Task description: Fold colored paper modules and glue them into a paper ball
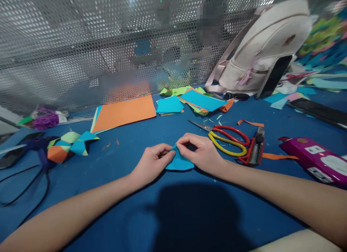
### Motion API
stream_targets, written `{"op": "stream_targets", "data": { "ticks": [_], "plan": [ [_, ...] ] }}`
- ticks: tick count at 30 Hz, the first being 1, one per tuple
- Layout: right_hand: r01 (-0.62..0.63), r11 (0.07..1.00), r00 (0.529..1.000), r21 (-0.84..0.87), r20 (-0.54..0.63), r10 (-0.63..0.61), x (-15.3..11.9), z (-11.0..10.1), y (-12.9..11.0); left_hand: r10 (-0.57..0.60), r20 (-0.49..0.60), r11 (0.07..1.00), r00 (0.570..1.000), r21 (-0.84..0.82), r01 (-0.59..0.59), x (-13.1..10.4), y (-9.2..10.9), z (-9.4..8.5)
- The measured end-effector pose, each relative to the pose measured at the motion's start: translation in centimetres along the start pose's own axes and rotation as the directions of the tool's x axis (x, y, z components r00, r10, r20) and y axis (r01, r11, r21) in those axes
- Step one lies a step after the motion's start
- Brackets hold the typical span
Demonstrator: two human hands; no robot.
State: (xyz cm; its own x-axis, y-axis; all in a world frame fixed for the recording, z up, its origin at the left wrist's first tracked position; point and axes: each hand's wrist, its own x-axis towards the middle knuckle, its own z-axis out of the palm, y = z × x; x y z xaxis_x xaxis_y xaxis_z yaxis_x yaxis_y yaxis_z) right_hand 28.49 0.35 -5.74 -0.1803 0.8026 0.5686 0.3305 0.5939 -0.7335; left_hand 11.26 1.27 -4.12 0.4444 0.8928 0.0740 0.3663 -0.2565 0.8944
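A small piece of blue paper (179, 164) is held just above the blue tabletop, its upper tip pinched by both hands. My left hand (153, 160) closes thumb and fingers on its left side. From the right, my right hand (202, 151) pinches the tip between thumb and forefinger. The paper looks partly folded, though the fingers hide the crease. Just beyond my right hand lie scissors (229, 140) with one red and one yellow handle. A red-and-black cutter or stapler-like tool (256, 148) rests against their handles.
Orange sheets (124, 113) and blue squares (170, 105) lie behind my hands. Folded paper shapes (71, 145) and a glue gun (40, 147) are at left. A purple case (316, 160), a phone (275, 77) and a pale backpack (268, 46) stand or lie at right. Metal mesh (108, 46) borders the back.
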Motion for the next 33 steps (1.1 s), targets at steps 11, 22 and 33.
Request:
{"op": "stream_targets", "data": {
  "ticks": [11,22,33],
  "plan": [
    [-0.144,0.990,0.984,-0.016,0.106,0.144,0.25,-0.01,0.06,-0.007,-0.118,1.000,0.993,0.018,0.009,0.04,-0.68,0.05],
    [-0.068,0.996,0.992,-0.060,0.101,0.073,0.06,0.12,0.46,-0.070,-0.095,0.998,0.993,-0.014,0.069,0.03,-0.59,-0.04],
    [-0.109,0.994,0.984,0.015,0.141,0.106,0.19,-0.14,0.26,-0.197,-0.049,0.954,0.979,-0.238,0.181,0.22,0.15,0.08]
  ]
}}
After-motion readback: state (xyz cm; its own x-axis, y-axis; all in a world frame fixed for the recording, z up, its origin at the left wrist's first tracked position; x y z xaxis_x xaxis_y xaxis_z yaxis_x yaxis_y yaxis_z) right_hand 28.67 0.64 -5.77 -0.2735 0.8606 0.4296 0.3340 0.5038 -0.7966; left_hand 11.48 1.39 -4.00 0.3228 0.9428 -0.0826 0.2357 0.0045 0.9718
